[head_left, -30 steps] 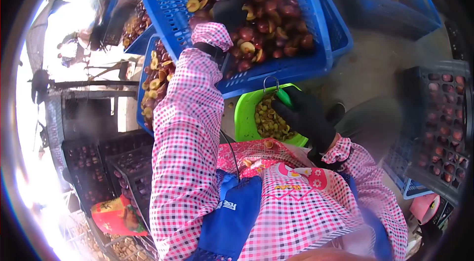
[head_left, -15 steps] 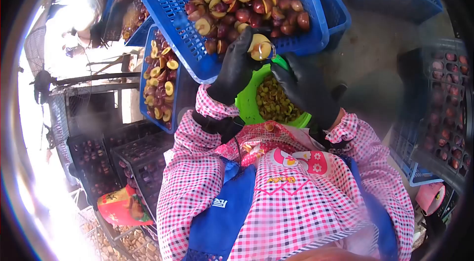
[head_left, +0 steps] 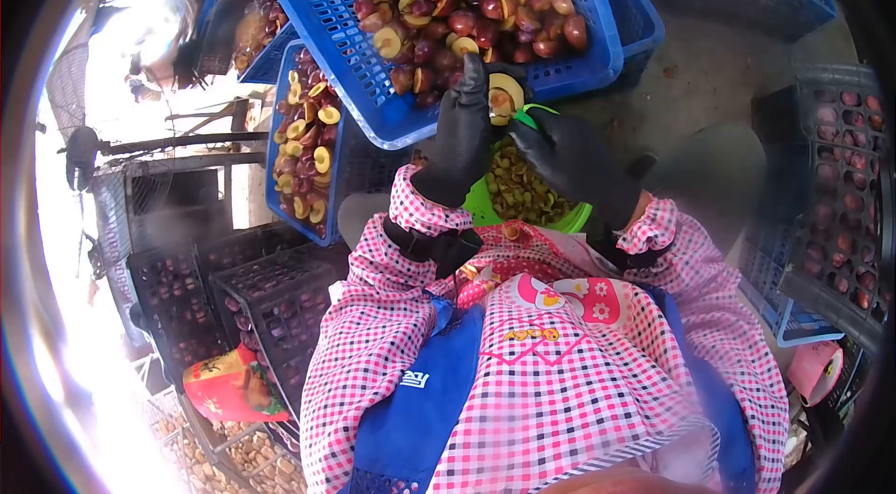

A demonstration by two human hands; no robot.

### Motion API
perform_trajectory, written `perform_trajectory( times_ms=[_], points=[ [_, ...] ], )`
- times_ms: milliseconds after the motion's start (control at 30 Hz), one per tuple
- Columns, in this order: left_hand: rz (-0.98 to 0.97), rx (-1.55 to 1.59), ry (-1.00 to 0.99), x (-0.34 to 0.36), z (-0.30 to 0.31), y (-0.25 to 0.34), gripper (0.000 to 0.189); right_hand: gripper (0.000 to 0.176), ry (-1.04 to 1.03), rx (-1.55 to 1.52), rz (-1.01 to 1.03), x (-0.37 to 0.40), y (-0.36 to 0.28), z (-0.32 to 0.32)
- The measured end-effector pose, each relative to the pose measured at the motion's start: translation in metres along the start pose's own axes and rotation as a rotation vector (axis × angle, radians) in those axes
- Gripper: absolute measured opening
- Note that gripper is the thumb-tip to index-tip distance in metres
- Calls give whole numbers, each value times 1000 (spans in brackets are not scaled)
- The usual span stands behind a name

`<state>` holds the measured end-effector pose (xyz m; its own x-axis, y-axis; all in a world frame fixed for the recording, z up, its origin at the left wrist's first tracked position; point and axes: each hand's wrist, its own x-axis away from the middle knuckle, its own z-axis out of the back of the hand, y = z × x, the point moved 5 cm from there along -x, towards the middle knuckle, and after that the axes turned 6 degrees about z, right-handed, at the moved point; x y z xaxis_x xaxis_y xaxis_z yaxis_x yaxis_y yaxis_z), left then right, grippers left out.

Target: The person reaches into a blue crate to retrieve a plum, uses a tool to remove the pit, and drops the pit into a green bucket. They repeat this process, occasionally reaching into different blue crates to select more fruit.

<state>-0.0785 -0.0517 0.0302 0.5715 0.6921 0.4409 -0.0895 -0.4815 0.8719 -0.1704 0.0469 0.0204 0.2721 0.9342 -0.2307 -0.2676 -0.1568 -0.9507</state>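
Observation:
My left hand (head_left: pixel 464 134), in a black glove, holds a plum half (head_left: pixel 505 94) with its yellow cut face turned up. My right hand (head_left: pixel 583 167), also black-gloved, is closed around a small green-handled tool (head_left: pixel 534 114). Its tip is at the lower edge of the plum half, though the metal end is hard to make out. Below both hands a bright green bowl (head_left: pixel 581 218) contains many small brownish-green pieces (head_left: pixel 525 186). Just beyond my left hand stands a blue perforated basket (head_left: pixel 373 111) with a heap of halved plums (head_left: pixel 476 13).
Another blue basket (head_left: pixel 331 214) of halved plums stands at left. Black crates (head_left: pixel 266 307) with whole plums are at lower left, and a dark crate of plums (head_left: pixel 845 204) is at right. More blue crates (head_left: pixel 784 13) stand at upper right.
The plum half and my left hand have shifted slightly right and down. The green tool has turned, its handle now lying flatter, and the metal loop seen before is less visible.

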Motion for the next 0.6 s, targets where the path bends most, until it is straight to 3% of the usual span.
perform_trajectory(
  times_ms=[67, 133, 200, 267, 367, 400, 433, 533, 567, 600],
  points=[
    [-74, -93, -101, -2, -3, 4, 64, 28, -41, -82, -44, -1, 3, 1],
    [-86, -127, -49, -3, -4, 2, 65, 30, -150, -338, -174, -2, 8, -1],
    [-100, -157, -1, -4, -3, 3, 67, 31, -168, -320, -199, -3, 4, 1],
    [-56, -162, -133, -4, -6, 5, 67, 32, -190, -304, -224, -1, 6, -1],
    [-7, -117, -138, -3, -9, 10, 66, 32, -140, -269, -125, -2, 2, -2],
    [-8, -120, -138, -2, -11, 9, 66, 31, -189, -500, -294, -1, 3, -4],
    [-103, -156, -52, 1, -12, 10, 66, 31, -239, -732, -467, 3, 4, -10],
    [-336, -278, 65, 8, -14, 11, 66, 32, -355, -871, -479, 6, 9, -12],
    [-474, -366, 100, 12, -15, 15, 66, 32, -354, -869, -476, 6, 9, -14],
    [-474, -367, 98, 10, -11, 18, 66, 32, -294, -745, -414, 3, 9, -14]
  ],
)
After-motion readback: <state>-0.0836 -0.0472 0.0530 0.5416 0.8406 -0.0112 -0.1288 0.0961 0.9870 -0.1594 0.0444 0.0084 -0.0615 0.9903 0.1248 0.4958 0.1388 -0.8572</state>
